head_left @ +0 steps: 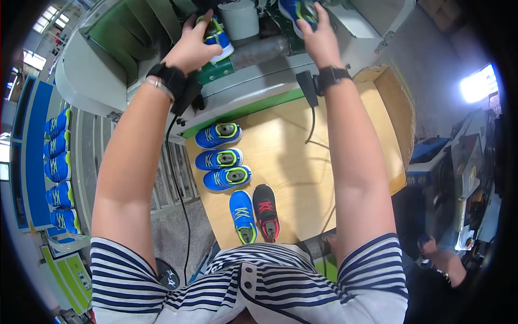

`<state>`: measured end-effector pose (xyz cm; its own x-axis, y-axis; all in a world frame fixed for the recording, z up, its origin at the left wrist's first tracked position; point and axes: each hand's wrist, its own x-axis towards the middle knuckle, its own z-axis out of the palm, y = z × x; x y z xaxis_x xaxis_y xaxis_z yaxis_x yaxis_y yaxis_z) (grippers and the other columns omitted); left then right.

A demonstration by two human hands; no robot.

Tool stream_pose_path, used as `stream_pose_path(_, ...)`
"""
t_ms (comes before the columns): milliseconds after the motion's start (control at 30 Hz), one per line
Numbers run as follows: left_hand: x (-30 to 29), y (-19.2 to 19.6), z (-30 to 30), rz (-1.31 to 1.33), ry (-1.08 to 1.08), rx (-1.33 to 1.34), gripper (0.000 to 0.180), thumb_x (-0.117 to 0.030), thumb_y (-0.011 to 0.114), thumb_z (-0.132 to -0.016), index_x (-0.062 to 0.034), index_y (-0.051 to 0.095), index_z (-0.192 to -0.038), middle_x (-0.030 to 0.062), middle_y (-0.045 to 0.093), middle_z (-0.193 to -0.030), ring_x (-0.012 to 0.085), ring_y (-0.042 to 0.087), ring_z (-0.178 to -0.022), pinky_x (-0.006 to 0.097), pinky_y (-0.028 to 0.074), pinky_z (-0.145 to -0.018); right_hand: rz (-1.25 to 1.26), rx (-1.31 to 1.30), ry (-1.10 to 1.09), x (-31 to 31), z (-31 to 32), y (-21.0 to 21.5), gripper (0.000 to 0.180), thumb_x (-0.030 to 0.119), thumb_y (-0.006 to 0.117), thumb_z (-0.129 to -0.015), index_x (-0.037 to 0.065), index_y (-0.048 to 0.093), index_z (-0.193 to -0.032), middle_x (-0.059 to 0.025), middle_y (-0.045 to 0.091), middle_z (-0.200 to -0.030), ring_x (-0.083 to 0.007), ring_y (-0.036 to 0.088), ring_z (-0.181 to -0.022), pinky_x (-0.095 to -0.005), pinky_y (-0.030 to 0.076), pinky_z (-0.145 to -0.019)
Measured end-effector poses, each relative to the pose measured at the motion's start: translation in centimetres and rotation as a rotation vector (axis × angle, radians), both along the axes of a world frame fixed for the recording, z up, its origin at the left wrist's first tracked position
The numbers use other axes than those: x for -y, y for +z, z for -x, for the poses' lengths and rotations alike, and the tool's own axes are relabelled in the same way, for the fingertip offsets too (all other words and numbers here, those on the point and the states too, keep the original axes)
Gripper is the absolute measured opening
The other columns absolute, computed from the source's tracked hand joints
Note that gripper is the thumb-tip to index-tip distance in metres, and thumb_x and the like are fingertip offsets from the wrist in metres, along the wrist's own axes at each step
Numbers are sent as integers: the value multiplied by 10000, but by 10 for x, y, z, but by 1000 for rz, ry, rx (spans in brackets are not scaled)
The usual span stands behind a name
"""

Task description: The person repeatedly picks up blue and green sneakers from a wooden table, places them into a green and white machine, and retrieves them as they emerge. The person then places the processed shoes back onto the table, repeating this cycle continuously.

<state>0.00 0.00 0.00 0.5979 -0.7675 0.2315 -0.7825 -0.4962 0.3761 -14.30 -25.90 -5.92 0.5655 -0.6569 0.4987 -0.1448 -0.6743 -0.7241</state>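
Observation:
Both my arms reach forward into a grey and green machine (237,102). My left hand (190,49) is closed around a blue sneaker (220,42) with lime lining and a white sole, which sits at a green fixture. Farther right, my right hand (322,47) grips another blue sneaker (291,12) by its lime-edged opening; the top of the picture cuts part of it off. Between the two shoes is a pale cylindrical block (239,20) on the machine. Each wrist wears a black band with a cable running from it.
Below the machine, a wooden table (291,162) carries several blue sneakers (220,160) and one black-and-red sneaker (265,210). More blue sneakers (58,166) line a rack at left. Cardboard (396,102) edges the table's right side. Another person's hand (431,248) shows at lower right.

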Motion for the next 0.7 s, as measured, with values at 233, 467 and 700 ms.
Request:
stream_pose_path(233,-43,-37,75,340,-82,26,603,-27,598,-934,-122,451,-1511,228,246,-1632,408,330,-1482,437,317,-1197,79,-292,249,-71,121,-25,720,284,672,-935,89,364,-1556,-231,629,-1320,-433,583,-1198,-502,468,-1018)
stream_pose_path(467,-194,-125,218,88,-63,-354,413,-74,623,-945,-30,570,-1351,199,509,-1459,384,500,-1349,438,397,-1133,-357,-858,696,-168,372,-153,520,281,739,-900,28,609,-1335,-257,572,-1393,-409,543,-1291,-446,435,-1097)
stream_pose_path(700,-245,-169,331,-137,-56,-798,995,-294,819,-828,-11,222,-1573,264,230,-1630,401,260,-1511,444,247,-1237,-463,-577,167,-134,349,-154,513,233,746,-901,-29,580,-1309,-267,477,-1466,-443,445,-1351,-486,387,-1120)
